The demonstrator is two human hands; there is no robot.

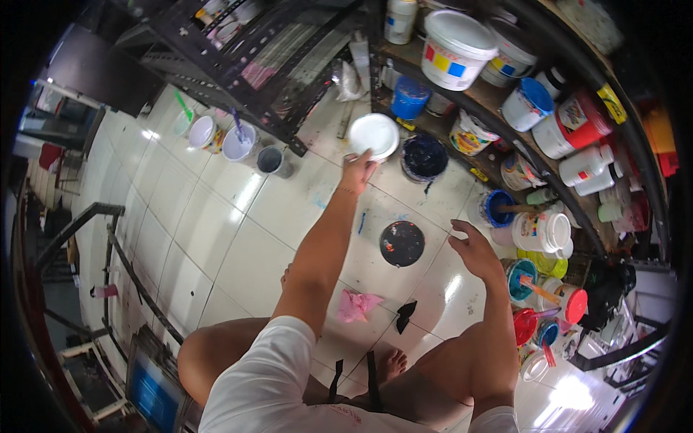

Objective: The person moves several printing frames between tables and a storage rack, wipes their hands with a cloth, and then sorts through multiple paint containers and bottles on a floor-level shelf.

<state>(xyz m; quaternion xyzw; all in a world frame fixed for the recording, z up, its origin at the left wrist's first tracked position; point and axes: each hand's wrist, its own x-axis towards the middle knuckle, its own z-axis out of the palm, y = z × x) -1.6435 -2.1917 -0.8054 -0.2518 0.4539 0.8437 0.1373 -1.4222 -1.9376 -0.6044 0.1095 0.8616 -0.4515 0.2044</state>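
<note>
we see a white tub (456, 49) with coloured label squares shelved; our left hand (357, 171) grips a round white lid (373, 136), right hand (476, 250) open.

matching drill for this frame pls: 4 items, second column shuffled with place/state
Items:
1. white lid
2. dark round lid
3. pink cloth
4. right hand

Places/states:
A. lying flat on the floor tiles, touched by no hand
B. open, holding nothing
C. held by the left hand
D. crumpled on the floor near the person's knee

Pairs: 1-C, 2-A, 3-D, 4-B
</note>
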